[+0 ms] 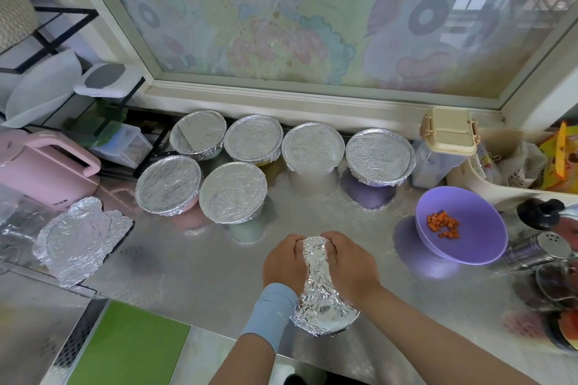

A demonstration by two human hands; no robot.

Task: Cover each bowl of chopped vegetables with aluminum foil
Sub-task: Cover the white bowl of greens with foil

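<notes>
A foil-covered bowl (323, 306) sits at the counter's near edge, between my wrists. My left hand (283, 262) and my right hand (350, 262) lie on its top, fingers curled over the far rim and pressing the aluminum foil down. Only a strip of foil shows between the hands. To the right stands an uncovered purple bowl (469, 244) holding chopped carrot pieces (443, 224). Several bowls capped with foil (233, 192) stand in two rows at the back. A loose crumpled foil sheet (79, 236) lies at the left.
A pink kettle (40, 166) stands at the far left, and a green board (125, 350) lies at the lower left. A beige lidded container (448, 133) and a white tray of packets (513, 169) are at the back right. Shakers and jars (544, 250) crowd the right edge.
</notes>
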